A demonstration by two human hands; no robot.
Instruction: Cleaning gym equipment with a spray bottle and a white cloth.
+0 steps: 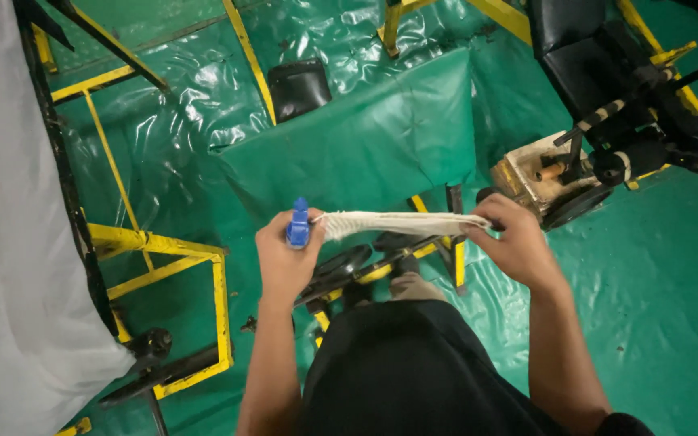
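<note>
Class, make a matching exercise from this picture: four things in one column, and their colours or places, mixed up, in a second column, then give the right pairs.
Column one:
1. small tool in the left hand
2. stretched band between both hands
3. floor sheet
4. metal frame at lower left

Column two:
A. yellow
B. blue
C. off-white
D. green

Pairs: 1-B, 2-C, 3-D, 4-A. The right hand pinches the band's far end.

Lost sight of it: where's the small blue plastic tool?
In the head view, the small blue plastic tool sits left of centre, gripped in the left hand at one end of the white woven strip.
</note>
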